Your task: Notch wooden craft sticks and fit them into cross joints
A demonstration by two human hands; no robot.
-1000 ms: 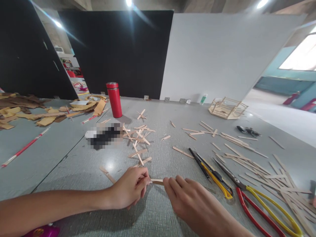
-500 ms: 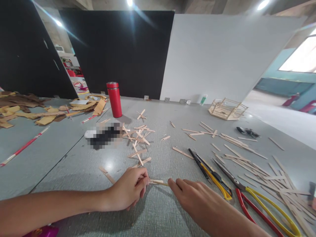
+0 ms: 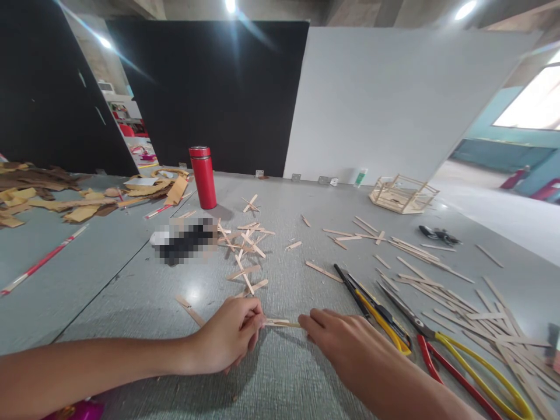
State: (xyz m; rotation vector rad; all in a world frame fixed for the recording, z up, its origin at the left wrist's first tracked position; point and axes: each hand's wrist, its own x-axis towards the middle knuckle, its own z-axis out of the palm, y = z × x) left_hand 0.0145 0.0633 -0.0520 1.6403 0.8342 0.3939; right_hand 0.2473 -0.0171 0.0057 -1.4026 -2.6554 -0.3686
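Note:
My left hand rests on the grey table with its fingers curled, pinching the left end of thin wooden sticks that lie flat between my two hands. My right hand lies palm down with its fingertips closed on the sticks' right end. Both hands sit near the table's front edge. How many sticks are in the pinch I cannot tell.
Loose wooden sticks lie scattered beyond my hands and in a heap at right. A yellow utility knife and red-and-yellow cutters lie right of my right hand. Farther back: a red flask, a wooden frame model, cardboard scraps.
My right hand has slid a little to the right along the sticks, baring more of them between my hands. The left hand has stayed put.

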